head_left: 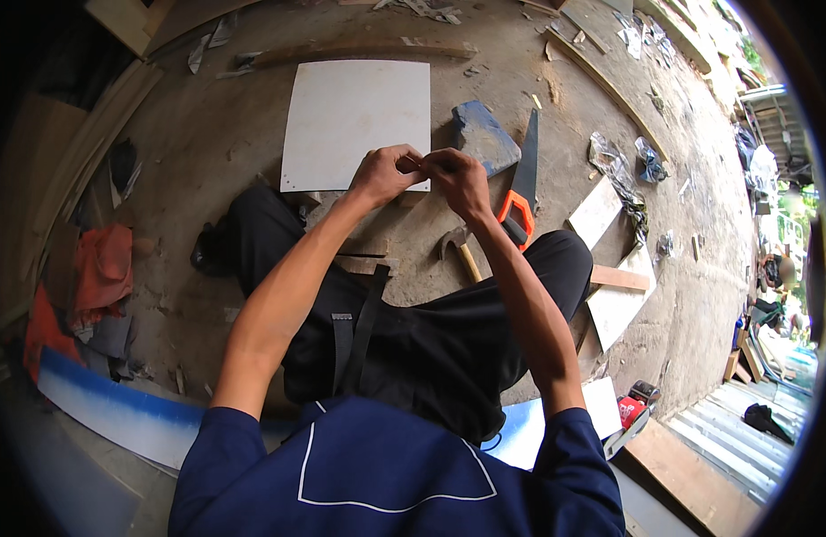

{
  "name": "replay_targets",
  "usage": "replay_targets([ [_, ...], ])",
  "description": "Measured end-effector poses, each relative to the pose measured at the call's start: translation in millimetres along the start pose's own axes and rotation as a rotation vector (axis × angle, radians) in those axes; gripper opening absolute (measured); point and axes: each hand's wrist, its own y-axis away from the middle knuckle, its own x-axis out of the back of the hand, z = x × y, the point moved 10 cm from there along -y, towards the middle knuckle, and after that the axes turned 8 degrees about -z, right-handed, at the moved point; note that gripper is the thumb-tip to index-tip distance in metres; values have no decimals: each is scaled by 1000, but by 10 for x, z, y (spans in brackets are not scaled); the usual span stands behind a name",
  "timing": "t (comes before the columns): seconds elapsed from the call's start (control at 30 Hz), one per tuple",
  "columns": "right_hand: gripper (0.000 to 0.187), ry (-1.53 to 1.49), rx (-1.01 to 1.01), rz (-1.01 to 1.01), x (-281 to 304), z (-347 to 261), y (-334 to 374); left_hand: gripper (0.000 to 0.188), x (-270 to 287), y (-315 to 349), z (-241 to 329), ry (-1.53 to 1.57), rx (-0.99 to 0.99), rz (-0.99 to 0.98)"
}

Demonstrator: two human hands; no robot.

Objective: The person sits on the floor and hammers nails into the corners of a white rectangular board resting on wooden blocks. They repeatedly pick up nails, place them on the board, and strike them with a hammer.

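Observation:
My left hand and my right hand meet fingertip to fingertip above the near right corner of a square white board. Both are closed in a pinch; what they hold between them is too small to name. Several small dark dots mark the board's near left corner. A claw hammer with a wooden handle lies on the ground between my legs. To the right of the board are a worn blue and grey block and a handsaw with an orange and black handle.
A long wooden strip lies beyond the board. White offcuts and crumpled plastic are strewn at right. A red-orange cloth lies at left. A red and black power tool sits behind my right elbow.

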Motion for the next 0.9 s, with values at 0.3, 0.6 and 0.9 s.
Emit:
replay_targets([
  [0.3, 23, 0, -162, 13, 98, 522, 149, 20, 78, 104, -160, -69, 114, 49],
  [0.6, 39, 279, -740, 45, 328, 2232, 916, 13, 42, 136, -103, -176, -145, 159],
  [0.9, 38, 483, -877, -97, 168, 2254, 1224, 16, -27, 196, -174, -461, -177, 189],
])
